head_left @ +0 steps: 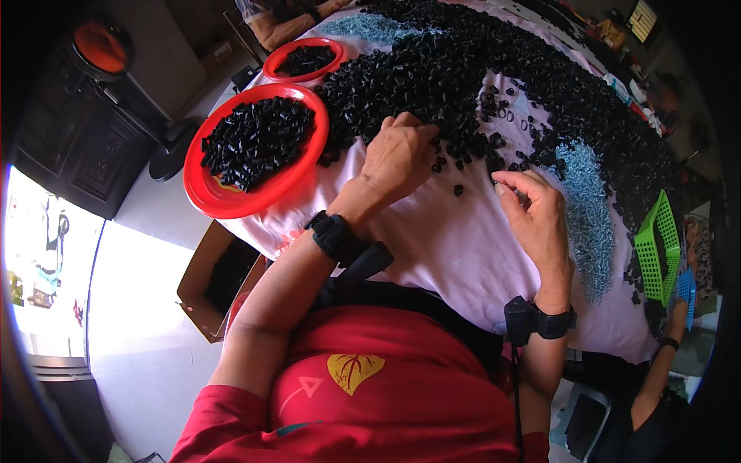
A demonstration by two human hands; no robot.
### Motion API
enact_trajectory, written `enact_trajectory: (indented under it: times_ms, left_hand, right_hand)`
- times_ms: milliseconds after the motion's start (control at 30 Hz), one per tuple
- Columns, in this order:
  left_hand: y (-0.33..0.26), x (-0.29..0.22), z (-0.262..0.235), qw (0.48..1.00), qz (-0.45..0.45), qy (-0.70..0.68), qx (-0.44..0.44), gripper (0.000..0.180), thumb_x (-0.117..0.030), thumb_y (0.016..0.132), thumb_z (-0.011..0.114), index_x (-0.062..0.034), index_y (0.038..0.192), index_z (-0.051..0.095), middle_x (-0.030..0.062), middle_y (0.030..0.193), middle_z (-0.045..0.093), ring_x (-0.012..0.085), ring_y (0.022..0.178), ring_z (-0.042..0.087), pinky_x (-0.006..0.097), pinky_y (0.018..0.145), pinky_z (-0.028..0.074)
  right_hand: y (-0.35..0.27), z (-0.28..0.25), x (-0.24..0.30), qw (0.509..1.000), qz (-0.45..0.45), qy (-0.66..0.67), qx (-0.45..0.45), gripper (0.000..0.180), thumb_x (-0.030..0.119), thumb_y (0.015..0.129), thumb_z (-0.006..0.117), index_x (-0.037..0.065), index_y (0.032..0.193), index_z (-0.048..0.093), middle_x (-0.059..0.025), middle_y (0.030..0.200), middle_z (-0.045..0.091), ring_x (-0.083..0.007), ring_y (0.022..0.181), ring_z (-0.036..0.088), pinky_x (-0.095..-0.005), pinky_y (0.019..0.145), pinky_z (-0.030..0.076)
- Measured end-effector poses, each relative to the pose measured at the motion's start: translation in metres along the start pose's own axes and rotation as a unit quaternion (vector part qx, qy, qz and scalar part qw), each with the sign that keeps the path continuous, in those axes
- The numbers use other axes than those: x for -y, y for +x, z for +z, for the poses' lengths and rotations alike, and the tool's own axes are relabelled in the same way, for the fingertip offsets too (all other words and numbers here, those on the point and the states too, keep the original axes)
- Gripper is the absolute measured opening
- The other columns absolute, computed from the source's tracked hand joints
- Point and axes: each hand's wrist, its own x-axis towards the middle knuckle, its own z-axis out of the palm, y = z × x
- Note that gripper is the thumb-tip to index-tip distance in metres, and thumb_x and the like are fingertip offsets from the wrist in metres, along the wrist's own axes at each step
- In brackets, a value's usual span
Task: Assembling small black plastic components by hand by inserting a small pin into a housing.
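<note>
My left hand [397, 153] is at the near edge of a wide heap of small black ring-like pieces [409, 85], its fingers bent down at the pieces. Their tips are mostly hidden, so what they grip cannot be made out. To its right, my right hand [539, 216] hovers above the pale pink cloth [448, 247], thumb and forefinger brought together. Anything between those tips is too small to name. Beside that hand lies a long pile of thin, bluish-silver, screw-like pieces [584, 216]. One loose black piece [458, 190] rests on the cloth between my hands.
A red basin [202, 185] full of black pieces stands at the left, a smaller red basin [337, 51] behind it. Far right are a green basket [653, 258], a blue basket [686, 292] and another person's arm [656, 378]. Another arm [285, 32] shows at the top. A cardboard box [197, 282] sits below left.
</note>
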Motion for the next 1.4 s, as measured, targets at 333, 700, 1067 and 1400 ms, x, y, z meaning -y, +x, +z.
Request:
enact_trajectory:
  times_ms: [333,700,1067,1400]
  left_hand:
    - [0.000,0.004,-0.007,0.995,0.027,-0.017,0.091,0.019,-0.012,0.088,0.064,-0.0083,0.103,0.075,0.0140,0.100,0.065,0.0333,0.100,0.063,0.042,0.091,0.050]
    - [-0.003,-0.004,-0.007,0.995,0.008,-0.011,0.098,0.018,-0.014,0.086,0.067,-0.0055,0.100,0.073,0.0127,0.095,0.068,0.0331,0.098,0.064,0.041,0.088,0.052]
    - [-0.010,-0.019,-0.012,0.910,-0.076,-0.363,0.185,0.020,-0.009,0.091,0.071,-0.0005,0.109,0.067,0.0049,0.094,0.072,0.0106,0.085,0.067,0.028,0.079,0.054]
    - [-0.014,-0.032,-0.011,0.818,-0.154,-0.504,0.231,0.020,-0.011,0.091,0.074,-0.0046,0.108,0.065,0.0027,0.088,0.072,0.0070,0.078,0.066,0.022,0.065,0.049]
  right_hand:
    - [0.000,0.000,0.001,1.000,0.001,0.001,0.014,0.016,0.006,0.090,0.066,0.000,0.104,0.073,-0.0129,0.088,0.071,-0.0240,0.075,0.068,-0.0332,0.068,0.053]
    - [-0.001,0.005,0.000,1.000,-0.008,0.010,0.018,0.017,0.007,0.090,0.068,0.000,0.105,0.073,-0.0124,0.089,0.071,-0.0242,0.075,0.068,-0.0336,0.066,0.053]
    - [0.001,0.007,0.007,0.995,-0.020,0.078,-0.061,0.013,0.004,0.091,0.070,0.004,0.103,0.074,-0.0053,0.091,0.071,-0.0121,0.072,0.062,-0.0244,0.058,0.045]
    - [0.001,0.011,0.013,0.994,-0.083,0.061,-0.043,0.013,0.002,0.091,0.068,0.005,0.102,0.075,-0.0048,0.089,0.069,-0.0133,0.067,0.059,-0.0258,0.055,0.044]
